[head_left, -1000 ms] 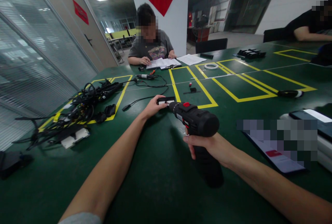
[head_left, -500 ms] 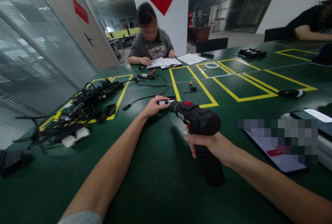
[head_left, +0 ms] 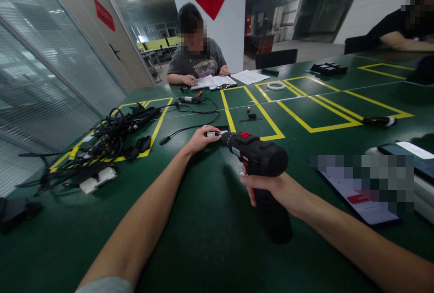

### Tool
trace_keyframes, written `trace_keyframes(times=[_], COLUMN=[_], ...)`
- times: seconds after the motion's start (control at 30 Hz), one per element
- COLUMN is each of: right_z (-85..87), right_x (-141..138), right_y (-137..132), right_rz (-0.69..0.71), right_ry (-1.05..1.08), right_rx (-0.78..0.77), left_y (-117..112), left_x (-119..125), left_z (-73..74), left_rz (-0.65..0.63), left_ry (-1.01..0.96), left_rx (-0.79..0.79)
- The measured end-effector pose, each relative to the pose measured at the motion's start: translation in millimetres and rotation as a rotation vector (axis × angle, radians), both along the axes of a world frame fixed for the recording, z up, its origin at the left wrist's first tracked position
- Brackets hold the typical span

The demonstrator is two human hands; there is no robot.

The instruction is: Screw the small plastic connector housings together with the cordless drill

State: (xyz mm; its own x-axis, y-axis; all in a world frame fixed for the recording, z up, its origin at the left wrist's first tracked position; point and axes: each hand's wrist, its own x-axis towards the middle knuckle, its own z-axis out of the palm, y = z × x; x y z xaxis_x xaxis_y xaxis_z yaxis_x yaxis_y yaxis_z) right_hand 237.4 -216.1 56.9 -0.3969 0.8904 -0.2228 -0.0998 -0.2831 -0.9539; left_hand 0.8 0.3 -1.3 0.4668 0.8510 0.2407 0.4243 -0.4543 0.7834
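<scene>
My right hand [head_left: 267,184] is wrapped round the handle of a black cordless drill [head_left: 259,153] with red switches. Its chuck points left and away, and the bit meets or nearly meets a small dark block with a white label [head_left: 223,129]. My left hand [head_left: 203,139] grips that block at its left end, thumb in front and fingers over the top, against the green table [head_left: 203,238]. Much of the block is hidden by my fingers and the drill, so its kind cannot be told.
Tangled black cables [head_left: 118,134] lie left. A cable with a plug [head_left: 165,140] is just beyond my left hand. Yellow tape outlines [head_left: 312,130], a white ring [head_left: 275,85] and a phone [head_left: 359,198] are to the right. A person [head_left: 200,58] sits opposite with papers [head_left: 249,77].
Both hands, the drill and the block hold nearly the same position. The whole view has shifted very slightly.
</scene>
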Motion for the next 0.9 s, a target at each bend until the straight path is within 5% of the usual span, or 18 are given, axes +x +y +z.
trace_keyframes(times=[0.9], right_z=[0.8], right_x=[-0.9], right_y=[1.5], right_rz=[0.052], right_ry=[-0.078], right_rx=[0.068], left_y=[-3.4], left_x=[2.5], left_z=[4.0], left_rz=[0.012], left_ry=[0.028], left_rx=[0.025])
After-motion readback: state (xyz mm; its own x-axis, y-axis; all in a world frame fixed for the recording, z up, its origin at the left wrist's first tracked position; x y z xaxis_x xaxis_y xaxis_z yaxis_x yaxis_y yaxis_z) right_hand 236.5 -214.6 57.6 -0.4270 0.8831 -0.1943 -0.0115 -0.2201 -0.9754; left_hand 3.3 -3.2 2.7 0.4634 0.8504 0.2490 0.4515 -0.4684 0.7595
